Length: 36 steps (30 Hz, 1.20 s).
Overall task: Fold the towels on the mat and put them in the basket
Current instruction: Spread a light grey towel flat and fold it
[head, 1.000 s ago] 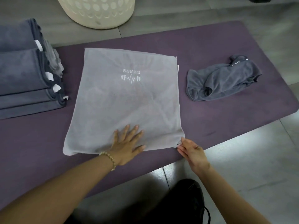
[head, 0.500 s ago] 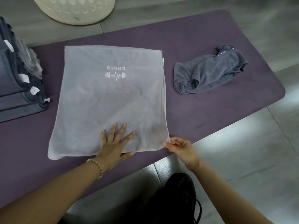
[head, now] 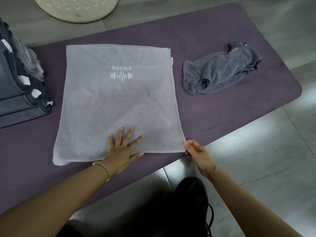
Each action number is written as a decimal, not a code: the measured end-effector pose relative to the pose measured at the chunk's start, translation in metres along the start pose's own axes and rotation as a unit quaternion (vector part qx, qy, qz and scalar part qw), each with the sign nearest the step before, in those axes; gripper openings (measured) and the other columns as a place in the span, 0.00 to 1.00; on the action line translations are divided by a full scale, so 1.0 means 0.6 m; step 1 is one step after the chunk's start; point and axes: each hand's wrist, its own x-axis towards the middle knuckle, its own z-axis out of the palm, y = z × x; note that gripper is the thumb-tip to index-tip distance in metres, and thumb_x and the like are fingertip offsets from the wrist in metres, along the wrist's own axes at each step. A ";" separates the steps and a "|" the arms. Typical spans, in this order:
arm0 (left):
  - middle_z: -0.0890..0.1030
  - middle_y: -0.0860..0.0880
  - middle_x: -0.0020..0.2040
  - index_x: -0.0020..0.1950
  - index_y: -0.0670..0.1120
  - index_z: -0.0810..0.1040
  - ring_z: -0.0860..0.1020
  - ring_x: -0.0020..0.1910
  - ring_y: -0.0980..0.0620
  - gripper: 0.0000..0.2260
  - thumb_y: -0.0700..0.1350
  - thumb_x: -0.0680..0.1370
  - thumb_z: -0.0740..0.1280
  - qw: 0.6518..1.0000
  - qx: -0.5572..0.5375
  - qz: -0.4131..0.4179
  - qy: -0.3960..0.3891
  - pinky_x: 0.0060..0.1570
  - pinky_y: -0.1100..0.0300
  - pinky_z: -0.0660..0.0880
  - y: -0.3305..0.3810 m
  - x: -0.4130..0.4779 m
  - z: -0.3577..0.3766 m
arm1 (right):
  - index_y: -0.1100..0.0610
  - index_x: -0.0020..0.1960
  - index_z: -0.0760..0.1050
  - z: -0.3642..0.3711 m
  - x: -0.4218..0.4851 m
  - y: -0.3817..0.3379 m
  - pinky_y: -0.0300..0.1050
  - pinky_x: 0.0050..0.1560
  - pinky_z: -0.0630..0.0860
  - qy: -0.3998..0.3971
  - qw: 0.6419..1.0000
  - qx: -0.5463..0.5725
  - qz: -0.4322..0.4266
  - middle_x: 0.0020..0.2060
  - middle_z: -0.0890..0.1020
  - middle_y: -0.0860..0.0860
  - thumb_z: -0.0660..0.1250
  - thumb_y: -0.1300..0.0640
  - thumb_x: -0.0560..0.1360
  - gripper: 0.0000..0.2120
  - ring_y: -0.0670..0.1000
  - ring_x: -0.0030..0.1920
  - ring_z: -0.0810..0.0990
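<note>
L hand (head: 122, 147) is laid flat, palm down, fingers straight and spread wide, on the near edge of the light grey towel (head: 118, 103), fingertips aimed away from the person. A beaded bracelet (head: 102, 168) is worn on that wrist. R hand (head: 196, 153) is curled at the towel's near R corner, w/ the corner pinched btwn thumb and fingers, close to the mat's near edge.

The towel is spread flat approx. mid-way along the purple mat (head: 213, 120). It is nearly square, slightly longer near-to-far, so its long axis is pointed from the person toward the basket side. A white logo (head: 121, 74) (dumbbell + pulse line, "CHARS") is printed on the far half and is seen upside down from the head view.

To the R, apart from it, a dark grey towel (head: 220, 67) is left crumpled on the mat, long axis roughly L-to-R. To the L, a stack of folded dark towels (head: 15, 93) w/ white tags is set near the light towel, not touching. Beyond the mat's far edge a cream basket (head: 77, 9) w/ cut-out holes is stood on the grey tiled floor (head: 256, 168); only its lower part is shown. A black shoe (head: 193, 194) is seen at the bottom.
</note>
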 end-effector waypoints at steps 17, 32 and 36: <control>0.57 0.45 0.75 0.77 0.49 0.53 0.55 0.73 0.44 0.37 0.65 0.74 0.61 0.932 -0.182 -0.208 0.236 0.72 0.49 0.51 -0.141 -0.106 -0.036 | 0.62 0.48 0.81 0.032 0.019 -0.018 0.28 0.37 0.75 0.002 0.998 -0.065 0.010 0.39 0.85 0.49 0.71 0.59 0.74 0.07 0.41 0.36 0.83; 0.78 0.47 0.61 0.67 0.48 0.70 0.76 0.60 0.46 0.15 0.49 0.80 0.61 0.562 -0.781 -0.246 0.117 0.64 0.52 0.71 -0.221 -0.185 -0.060 | 0.63 0.34 0.74 0.031 0.017 -0.020 0.44 0.43 0.69 0.105 0.984 -0.145 0.005 0.33 0.78 0.54 0.70 0.54 0.75 0.16 0.52 0.38 0.74; 0.79 0.45 0.61 0.66 0.46 0.71 0.78 0.59 0.44 0.16 0.49 0.79 0.62 0.553 -0.796 -0.232 0.078 0.53 0.53 0.79 -0.232 -0.191 -0.064 | 0.68 0.40 0.77 0.037 0.019 -0.017 0.47 0.51 0.75 0.086 0.990 -0.110 0.033 0.38 0.77 0.57 0.69 0.54 0.75 0.15 0.53 0.43 0.75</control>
